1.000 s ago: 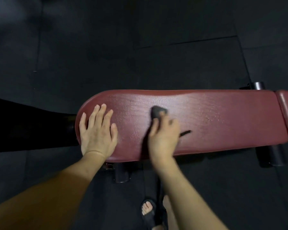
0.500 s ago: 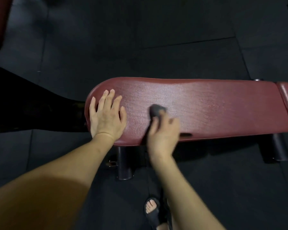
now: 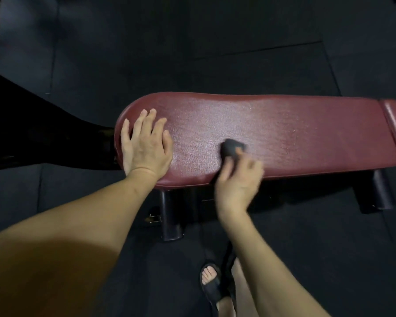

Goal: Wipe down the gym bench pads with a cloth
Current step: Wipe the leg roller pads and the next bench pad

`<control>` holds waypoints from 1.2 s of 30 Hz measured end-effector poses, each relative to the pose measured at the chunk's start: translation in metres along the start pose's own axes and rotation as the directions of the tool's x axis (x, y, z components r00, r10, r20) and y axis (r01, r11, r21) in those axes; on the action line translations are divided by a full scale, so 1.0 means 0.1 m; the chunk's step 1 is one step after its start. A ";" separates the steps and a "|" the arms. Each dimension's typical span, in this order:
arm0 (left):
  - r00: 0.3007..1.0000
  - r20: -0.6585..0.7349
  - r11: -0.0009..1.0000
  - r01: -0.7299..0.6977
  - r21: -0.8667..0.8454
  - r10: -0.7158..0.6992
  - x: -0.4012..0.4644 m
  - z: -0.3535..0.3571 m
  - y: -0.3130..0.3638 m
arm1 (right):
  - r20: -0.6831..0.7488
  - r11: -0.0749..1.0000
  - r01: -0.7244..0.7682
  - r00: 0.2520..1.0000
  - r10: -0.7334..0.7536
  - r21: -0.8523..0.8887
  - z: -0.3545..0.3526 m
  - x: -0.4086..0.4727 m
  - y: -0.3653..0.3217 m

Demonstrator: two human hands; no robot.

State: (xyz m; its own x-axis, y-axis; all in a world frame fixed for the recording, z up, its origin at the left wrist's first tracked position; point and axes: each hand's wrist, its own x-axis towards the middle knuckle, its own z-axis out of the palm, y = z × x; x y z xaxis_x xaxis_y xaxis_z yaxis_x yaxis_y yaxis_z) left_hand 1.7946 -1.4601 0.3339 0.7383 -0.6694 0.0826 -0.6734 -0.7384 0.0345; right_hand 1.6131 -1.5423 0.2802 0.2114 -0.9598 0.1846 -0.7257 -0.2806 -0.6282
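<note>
Head view: nearest, the right hand is pressing a small dark cloth onto the maroon bench pad, its grip bunching the soft, light wad near the pad's front edge. Farther left on the pad, the left hand is resting flat, fingers spread, bracing. The vinyl looks slick and firm.

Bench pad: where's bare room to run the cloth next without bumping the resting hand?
The red pad lies bare from the cloth under the right hand to the seam. A narrower bare strip separates cloth and left hand. The rounded end is crowded.
</note>
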 end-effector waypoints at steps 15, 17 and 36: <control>0.998 -0.054 0.998 -0.042 -0.042 0.040 -0.03 -0.05 -0.01 | 0.277 1.000 0.031 0.960 -0.029 -0.004 -0.50 0.84 0.91; 0.999 -0.020 0.999 -0.040 0.011 0.040 -0.01 -0.07 0.01 | 0.309 0.998 -0.010 0.951 -0.008 0.057 -0.53 0.89 0.90; 0.987 0.152 0.998 -0.054 -0.014 0.056 0.40 0.57 2.02 | 0.308 0.919 0.374 0.866 -0.395 0.128 0.25 2.26 0.67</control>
State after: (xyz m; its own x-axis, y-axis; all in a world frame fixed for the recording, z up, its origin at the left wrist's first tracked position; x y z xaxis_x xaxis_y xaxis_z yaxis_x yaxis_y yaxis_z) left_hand 1.6904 -1.6403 0.2876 0.6965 -0.7143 -0.0684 -0.7131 -0.6996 0.0442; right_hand 1.6290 -1.7781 0.2609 0.6709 -0.7205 0.1755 -0.5039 -0.6165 -0.6050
